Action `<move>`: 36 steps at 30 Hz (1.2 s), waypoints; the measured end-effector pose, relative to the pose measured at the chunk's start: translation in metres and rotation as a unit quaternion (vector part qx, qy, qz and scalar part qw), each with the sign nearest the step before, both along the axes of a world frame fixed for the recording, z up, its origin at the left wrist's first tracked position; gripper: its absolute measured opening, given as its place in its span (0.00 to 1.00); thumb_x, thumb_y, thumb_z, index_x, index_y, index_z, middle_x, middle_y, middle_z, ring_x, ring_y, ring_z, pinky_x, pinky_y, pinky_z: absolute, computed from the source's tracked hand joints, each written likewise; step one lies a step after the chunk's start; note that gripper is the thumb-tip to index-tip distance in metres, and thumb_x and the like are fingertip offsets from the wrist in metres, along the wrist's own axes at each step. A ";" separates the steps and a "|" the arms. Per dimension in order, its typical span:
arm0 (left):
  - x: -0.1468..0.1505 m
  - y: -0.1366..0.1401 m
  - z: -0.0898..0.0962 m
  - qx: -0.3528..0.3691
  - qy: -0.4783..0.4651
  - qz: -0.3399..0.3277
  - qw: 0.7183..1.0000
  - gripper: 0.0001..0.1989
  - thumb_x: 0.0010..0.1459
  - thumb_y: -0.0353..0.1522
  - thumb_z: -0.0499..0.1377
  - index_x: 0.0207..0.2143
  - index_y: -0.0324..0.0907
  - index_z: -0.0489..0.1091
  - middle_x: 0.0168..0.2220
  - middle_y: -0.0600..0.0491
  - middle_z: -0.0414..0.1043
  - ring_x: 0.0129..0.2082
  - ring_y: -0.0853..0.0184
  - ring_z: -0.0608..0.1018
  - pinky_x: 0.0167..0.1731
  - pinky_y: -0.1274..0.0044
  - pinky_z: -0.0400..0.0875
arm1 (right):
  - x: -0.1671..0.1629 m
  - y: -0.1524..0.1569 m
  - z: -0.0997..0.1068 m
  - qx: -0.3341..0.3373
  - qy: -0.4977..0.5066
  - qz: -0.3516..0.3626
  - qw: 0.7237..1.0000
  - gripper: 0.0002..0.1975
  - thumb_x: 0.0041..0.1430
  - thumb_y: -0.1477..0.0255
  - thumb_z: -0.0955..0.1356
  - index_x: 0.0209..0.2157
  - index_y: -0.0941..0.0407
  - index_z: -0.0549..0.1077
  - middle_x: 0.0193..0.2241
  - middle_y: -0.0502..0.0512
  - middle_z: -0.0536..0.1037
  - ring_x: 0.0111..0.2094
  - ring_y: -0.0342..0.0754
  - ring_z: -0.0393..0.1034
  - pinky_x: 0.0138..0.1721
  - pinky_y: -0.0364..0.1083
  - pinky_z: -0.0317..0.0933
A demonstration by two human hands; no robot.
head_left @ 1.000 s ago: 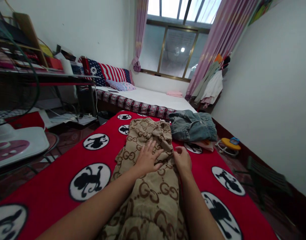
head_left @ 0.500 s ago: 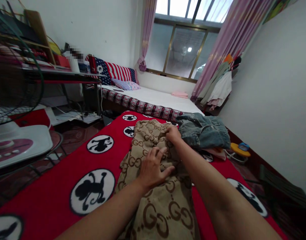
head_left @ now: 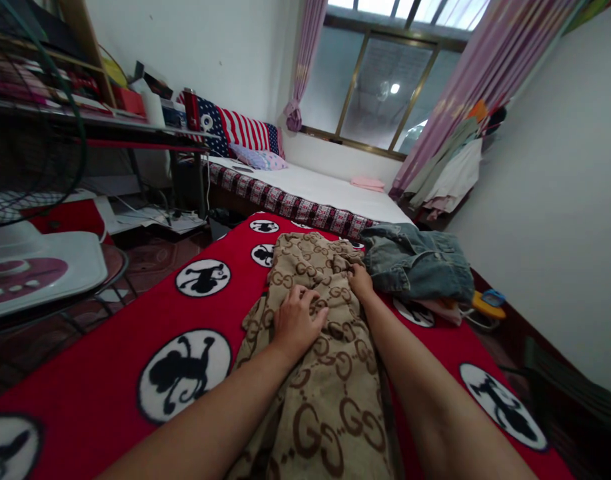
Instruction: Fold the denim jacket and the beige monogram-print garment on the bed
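Note:
A tan garment (head_left: 330, 393) with a brown letter pattern lies lengthwise before me on a red blanket (head_left: 110, 373) with white circles; which kind of garment it is, I cannot tell. My left hand (head_left: 299, 321) rests on its middle, fingers spread and slightly bent. Farther up, at the garment's right edge, my right hand (head_left: 360, 280) pinches a fold of the cloth. Just beyond that hand sits a folded blue denim garment (head_left: 418, 263), partly on top of a pinkish cloth (head_left: 448, 312).
A bed (head_left: 315, 183) with a white sheet stands under the window. At the left are a cluttered desk (head_left: 135, 127) and a fan (head_left: 30, 267) on a stool. Clothes (head_left: 455, 173) hang by the right curtain. A dark chair (head_left: 565, 380) is at the lower right.
My right hand has shifted slightly outward along the garment's right edge, still gripping cloth. The left hand stays on the middle, its thumb drawn in a little. The whole view has turned slightly.

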State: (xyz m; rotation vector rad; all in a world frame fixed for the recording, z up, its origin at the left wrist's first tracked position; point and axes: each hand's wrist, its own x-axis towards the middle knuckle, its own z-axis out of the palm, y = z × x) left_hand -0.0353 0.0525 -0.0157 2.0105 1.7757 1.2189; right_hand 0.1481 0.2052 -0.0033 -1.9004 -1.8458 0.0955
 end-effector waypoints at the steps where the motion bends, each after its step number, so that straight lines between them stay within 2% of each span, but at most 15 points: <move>1: -0.001 0.000 0.000 0.002 -0.001 -0.004 1.000 0.12 0.57 0.37 0.61 0.43 0.45 0.73 0.44 0.49 0.70 0.47 0.59 0.73 0.44 0.71 0.69 | 0.001 -0.004 0.005 -0.004 0.001 0.007 1.000 0.20 0.58 0.77 0.63 0.52 0.62 0.72 0.50 0.66 0.74 0.52 0.54 0.69 0.53 0.49 0.61; 4: -0.003 0.002 -0.001 -0.003 -0.013 -0.016 1.000 0.10 0.57 0.34 0.61 0.42 0.45 0.74 0.42 0.50 0.72 0.45 0.58 0.74 0.43 0.71 0.69 | 0.003 -0.031 0.020 0.049 0.017 0.050 0.997 0.30 0.57 0.73 0.65 0.62 0.61 0.61 0.58 0.66 0.67 0.60 0.54 0.60 0.60 0.51 0.54; 6: -0.005 0.005 -0.001 -0.009 -0.033 -0.021 0.999 0.08 0.57 0.33 0.60 0.40 0.45 0.74 0.41 0.50 0.74 0.43 0.59 0.76 0.41 0.71 0.69 | 0.004 -0.061 0.022 0.124 0.042 0.121 0.984 0.31 0.60 0.69 0.64 0.64 0.59 0.56 0.62 0.64 0.63 0.63 0.53 0.55 0.63 0.53 0.49; 7: -0.006 0.006 -0.001 -0.011 -0.049 -0.021 0.999 0.07 0.57 0.32 0.60 0.39 0.45 0.75 0.41 0.50 0.75 0.42 0.59 0.76 0.40 0.71 0.69 | 0.005 -0.078 0.020 0.139 0.051 0.170 0.974 0.30 0.61 0.67 0.64 0.64 0.57 0.57 0.62 0.62 0.62 0.63 0.52 0.55 0.64 0.54 0.48; 8: -0.007 0.008 -0.001 -0.012 -0.068 -0.021 0.997 0.06 0.57 0.31 0.60 0.38 0.45 0.75 0.39 0.51 0.75 0.40 0.60 0.77 0.40 0.72 0.69 | 0.007 -0.095 0.016 0.131 0.057 0.220 0.965 0.29 0.62 0.66 0.63 0.64 0.55 0.58 0.62 0.60 0.63 0.64 0.52 0.55 0.64 0.54 0.48; 10: -0.010 0.013 -0.002 -0.010 -0.110 -0.024 0.994 0.05 0.56 0.28 0.60 0.34 0.44 0.75 0.37 0.51 0.75 0.38 0.62 0.77 0.39 0.73 0.69 | 0.013 -0.123 0.004 0.058 0.055 0.292 0.953 0.27 0.63 0.65 0.62 0.63 0.52 0.60 0.63 0.57 0.62 0.64 0.51 0.54 0.64 0.55 0.49; 13: -0.014 0.019 -0.003 0.001 -0.150 -0.045 0.988 0.05 0.54 0.26 0.59 0.32 0.42 0.74 0.35 0.52 0.75 0.36 0.63 0.76 0.40 0.73 0.69 | 0.023 -0.152 -0.007 -0.018 0.066 0.317 0.946 0.26 0.62 0.66 0.62 0.62 0.52 0.62 0.64 0.57 0.61 0.66 0.51 0.52 0.65 0.56 0.47; 17: -0.017 0.021 -0.006 0.027 -0.163 -0.057 0.985 0.05 0.53 0.26 0.60 0.34 0.40 0.74 0.36 0.51 0.74 0.36 0.64 0.75 0.40 0.73 0.70 | 0.026 -0.188 0.009 0.015 0.098 0.328 0.939 0.29 0.55 0.77 0.62 0.60 0.51 0.66 0.63 0.57 0.63 0.64 0.52 0.55 0.64 0.57 0.48; 19: -0.018 0.020 -0.007 0.044 -0.177 -0.055 0.982 0.07 0.52 0.27 0.61 0.36 0.40 0.74 0.38 0.50 0.72 0.36 0.65 0.75 0.40 0.73 0.71 | 0.020 -0.215 0.019 0.032 0.101 0.353 0.930 0.31 0.54 0.79 0.61 0.60 0.48 0.65 0.65 0.54 0.60 0.65 0.52 0.52 0.64 0.58 0.48; 22: -0.018 0.017 -0.007 0.080 -0.191 -0.071 0.976 0.12 0.50 0.24 0.60 0.38 0.42 0.75 0.42 0.50 0.70 0.41 0.65 0.75 0.44 0.74 0.71 | 0.006 -0.260 0.021 -0.003 0.038 0.441 0.897 0.26 0.59 0.76 0.62 0.58 0.44 0.67 0.67 0.50 0.55 0.67 0.52 0.47 0.64 0.58 0.47; 25: -0.018 0.015 -0.004 0.116 -0.192 -0.084 0.971 0.12 0.49 0.22 0.58 0.35 0.42 0.76 0.43 0.51 0.71 0.47 0.65 0.73 0.52 0.72 0.67 | -0.005 -0.292 0.012 -0.073 -0.076 0.516 0.850 0.21 0.60 0.66 0.66 0.56 0.43 0.70 0.66 0.51 0.57 0.68 0.54 0.45 0.65 0.62 0.41; 28: -0.022 0.012 0.002 0.117 -0.201 -0.093 0.968 0.10 0.51 0.23 0.56 0.32 0.42 0.75 0.41 0.50 0.73 0.47 0.65 0.74 0.53 0.71 0.68 | -0.005 -0.304 0.010 -0.085 -0.122 0.516 0.843 0.21 0.62 0.64 0.66 0.57 0.45 0.69 0.66 0.54 0.57 0.67 0.53 0.48 0.66 0.61 0.42; 31: -0.042 0.007 0.011 0.100 -0.166 -0.131 0.972 0.11 0.53 0.24 0.54 0.32 0.42 0.75 0.41 0.50 0.75 0.47 0.63 0.74 0.51 0.69 0.69 | 0.014 -0.305 0.017 -0.051 -0.147 0.505 0.849 0.24 0.62 0.73 0.63 0.60 0.47 0.66 0.66 0.56 0.57 0.66 0.51 0.51 0.65 0.58 0.48; 34: -0.081 -0.004 0.020 0.091 -0.036 -0.195 0.976 0.17 0.49 0.23 0.55 0.39 0.44 0.76 0.46 0.50 0.73 0.51 0.61 0.71 0.55 0.65 0.65 | 0.051 -0.307 0.020 -0.018 -0.164 0.460 0.873 0.33 0.56 0.81 0.62 0.63 0.46 0.60 0.67 0.55 0.54 0.67 0.52 0.49 0.63 0.58 0.51; 36: -0.113 -0.017 0.025 0.077 0.064 -0.246 0.964 0.23 0.47 0.22 0.57 0.46 0.48 0.75 0.52 0.50 0.70 0.56 0.59 0.68 0.58 0.63 0.61 | 0.079 -0.310 0.019 -0.010 -0.166 0.412 0.896 0.37 0.54 0.81 0.63 0.65 0.45 0.57 0.68 0.54 0.50 0.67 0.53 0.47 0.62 0.58 0.54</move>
